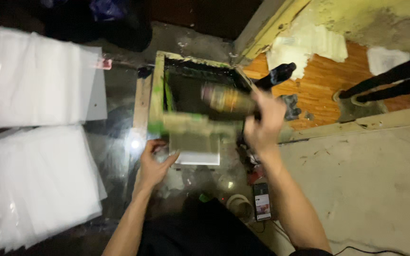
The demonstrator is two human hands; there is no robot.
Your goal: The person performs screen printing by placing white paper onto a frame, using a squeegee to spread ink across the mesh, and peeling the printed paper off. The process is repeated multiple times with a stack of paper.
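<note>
A wooden-framed printing screen (156, 90), stained green, is tilted up over a dark glass-topped bench. My right hand (263, 124) grips a dark-handled squeegee (226, 98), blurred, over the screen's black mesh. My left hand (153, 163) is open just below the frame's near edge, fingers next to a clear plastic sheet (196, 148) lying under the frame.
Two stacks of clear plastic sheets (32, 76) (36, 182) lie at left. A phone (262, 201) and a tape roll (238, 205) sit near my body. At right are a worn orange board (321, 90), a pale slab (366, 185) and a dark sleeved arm (390, 83).
</note>
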